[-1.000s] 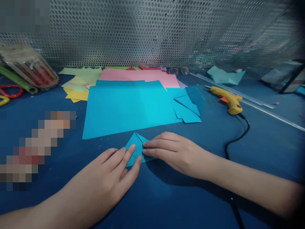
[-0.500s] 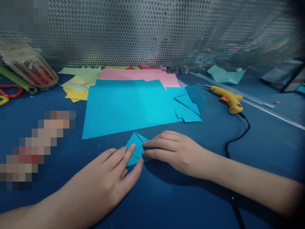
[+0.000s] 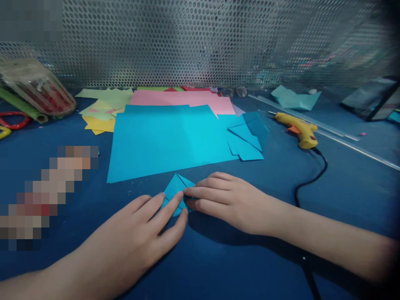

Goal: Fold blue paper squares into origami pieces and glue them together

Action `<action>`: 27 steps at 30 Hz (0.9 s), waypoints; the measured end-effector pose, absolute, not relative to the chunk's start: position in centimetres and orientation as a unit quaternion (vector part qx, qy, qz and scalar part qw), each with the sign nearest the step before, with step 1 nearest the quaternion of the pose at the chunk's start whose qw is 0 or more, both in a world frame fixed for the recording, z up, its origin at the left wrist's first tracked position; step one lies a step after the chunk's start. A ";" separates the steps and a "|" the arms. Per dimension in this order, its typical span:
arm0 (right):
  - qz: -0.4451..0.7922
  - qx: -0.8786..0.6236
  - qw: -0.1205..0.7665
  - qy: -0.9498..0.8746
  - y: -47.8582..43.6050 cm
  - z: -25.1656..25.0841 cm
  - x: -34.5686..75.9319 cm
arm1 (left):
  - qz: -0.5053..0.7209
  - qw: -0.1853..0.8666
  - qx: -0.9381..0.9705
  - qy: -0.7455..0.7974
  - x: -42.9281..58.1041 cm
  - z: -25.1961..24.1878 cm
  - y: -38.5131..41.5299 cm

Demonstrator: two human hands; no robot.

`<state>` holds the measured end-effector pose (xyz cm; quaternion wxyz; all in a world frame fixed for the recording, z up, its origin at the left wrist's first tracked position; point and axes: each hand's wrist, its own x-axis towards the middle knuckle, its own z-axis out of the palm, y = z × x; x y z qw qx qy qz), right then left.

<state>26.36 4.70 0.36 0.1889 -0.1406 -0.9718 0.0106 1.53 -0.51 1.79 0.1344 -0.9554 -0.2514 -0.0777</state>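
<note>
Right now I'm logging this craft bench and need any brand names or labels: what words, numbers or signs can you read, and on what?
None can be read.
The yellow glue gun shows no legible brand.
The clear packet at far left has red contents, but any print is too blurred.
The folded blue paper under the left hand and right hand is plain.

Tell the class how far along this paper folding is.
Done: the small blue piece already shows creases and a pointed top. In hand: the left hand and right hand press it flat on the blue table. Left: the large blue sheet lies unfolded and the glue gun untouched.
</note>
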 end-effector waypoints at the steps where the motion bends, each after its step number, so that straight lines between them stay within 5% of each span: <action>1: 0.010 -0.140 0.188 -0.972 4.7 0.4 26.4 | -0.083 0.138 -0.954 -0.254 1.5 1.8 -0.5; 27: 0.083 -0.130 0.220 -0.963 4.7 -0.1 26.1 | -0.084 0.184 -0.954 -0.223 1.3 1.7 -0.9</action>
